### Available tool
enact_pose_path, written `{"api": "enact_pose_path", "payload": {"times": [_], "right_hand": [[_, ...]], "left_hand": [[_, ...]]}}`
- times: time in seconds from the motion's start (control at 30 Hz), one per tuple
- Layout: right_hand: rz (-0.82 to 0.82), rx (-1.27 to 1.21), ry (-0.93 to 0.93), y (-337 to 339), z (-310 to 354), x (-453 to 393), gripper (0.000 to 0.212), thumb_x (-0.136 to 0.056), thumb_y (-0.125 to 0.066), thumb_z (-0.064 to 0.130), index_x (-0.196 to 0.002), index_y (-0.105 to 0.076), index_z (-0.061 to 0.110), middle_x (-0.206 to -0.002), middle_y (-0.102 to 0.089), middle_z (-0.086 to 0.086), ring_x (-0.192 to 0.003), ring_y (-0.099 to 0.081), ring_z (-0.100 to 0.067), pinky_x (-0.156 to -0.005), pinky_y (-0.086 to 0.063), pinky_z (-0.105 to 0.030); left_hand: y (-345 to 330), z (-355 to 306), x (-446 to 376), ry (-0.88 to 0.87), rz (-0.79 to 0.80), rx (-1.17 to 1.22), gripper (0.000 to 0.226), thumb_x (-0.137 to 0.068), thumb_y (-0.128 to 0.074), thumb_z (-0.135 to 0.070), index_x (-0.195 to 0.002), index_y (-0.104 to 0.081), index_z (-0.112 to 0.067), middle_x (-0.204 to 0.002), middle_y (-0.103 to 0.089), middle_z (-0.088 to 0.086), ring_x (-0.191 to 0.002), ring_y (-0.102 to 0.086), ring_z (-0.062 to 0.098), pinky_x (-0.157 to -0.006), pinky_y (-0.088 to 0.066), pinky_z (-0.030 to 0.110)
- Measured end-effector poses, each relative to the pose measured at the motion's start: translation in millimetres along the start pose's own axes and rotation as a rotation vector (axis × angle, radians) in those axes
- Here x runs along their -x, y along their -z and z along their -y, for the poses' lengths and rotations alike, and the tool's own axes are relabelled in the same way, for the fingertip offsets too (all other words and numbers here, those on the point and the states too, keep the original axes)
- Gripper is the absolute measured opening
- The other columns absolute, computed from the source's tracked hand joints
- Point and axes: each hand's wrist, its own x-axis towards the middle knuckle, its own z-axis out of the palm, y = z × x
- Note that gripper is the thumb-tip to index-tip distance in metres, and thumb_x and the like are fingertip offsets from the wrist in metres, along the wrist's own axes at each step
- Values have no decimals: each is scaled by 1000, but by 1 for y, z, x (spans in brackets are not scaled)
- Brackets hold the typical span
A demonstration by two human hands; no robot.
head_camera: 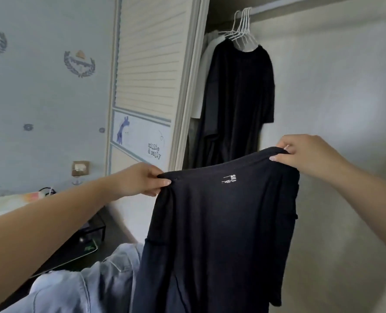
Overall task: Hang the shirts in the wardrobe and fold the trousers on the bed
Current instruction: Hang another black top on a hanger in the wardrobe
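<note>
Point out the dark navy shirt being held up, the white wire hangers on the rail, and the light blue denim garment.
dark navy shirt (217,222), head view, chest panel.
white wire hangers (241,26), head view, necks.
light blue denim garment (79,288), head view, folded fabric.

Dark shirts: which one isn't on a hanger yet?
The dark shirt with the white neck print, held up by both hands. The other black shirt hangs on the wardrobe rail.

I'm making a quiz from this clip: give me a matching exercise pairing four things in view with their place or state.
Things:
1. black shirt
2. white hangers
3. denim garment
4. left hand

Places or states:
A. hooked on the wardrobe rail
B. held up by both hands
C. lying low, below the left arm
D. pinching a shoulder of the shirt

Pairs: 1-B, 2-A, 3-C, 4-D
</note>
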Motion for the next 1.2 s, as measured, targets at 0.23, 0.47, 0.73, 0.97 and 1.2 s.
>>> {"api": "enact_pose_path", "payload": {"times": [0.23, 0.47, 0.73, 0.97, 1.2], "right_hand": [[-189, 117, -192, 19, -34, -52, 13, -83, -67, 39, -78, -56, 34, -79, -62, 14, -75, -56, -6, -59, -37, -21], [-274, 222, -393, 28, -80, -81, 16, -83, -68, 37, -85, -61, 23, -78, -65, 7, -73, -59, -15, -58, -40, -25], [-355, 333, -460, 52, -123, -134, 18, -85, -64, 35, -87, -54, 20, -85, -63, -1, -85, -60, -25, -72, -47, -32], [-461, 326, -384, 87, -133, -176, 9, -85, -55, 28, -89, -55, 20, -85, -65, 0, -81, -60, -24, -64, -44, -30], [-390, 300, -440, 134, -135, -199, 14, -83, -56, 23, -93, -59, 13, -95, -67, -4, -89, -62, -25, -78, -50, -34]], "left_hand": [[-18, -23, -137, -200, -117, 573, 24, -95, -56, -22, -85, -67, -4, -77, -64, -2, -76, -64, 6, -88, -54, 25], [-63, -77, -230, -313, -57, 833, 38, -100, -46, -29, -66, -61, -20, -53, -58, -13, -67, -62, 2, -91, -49, 26], [-76, -143, -311, -474, -189, 874, 40, -89, -56, -48, -92, -68, -10, -109, -66, 20, -106, -64, 33, -95, -51, 49], [-82, -206, -365, -568, -268, 958, 31, -88, -57, -48, -79, -70, -20, -101, -69, 14, -105, -64, 32, -95, -52, 47], [-81, -253, -414, -626, -233, 1001, 40, -82, -58, -53, -77, -57, -14, -81, -47, 3, -78, -46, 21, -80, -51, 42]]}}
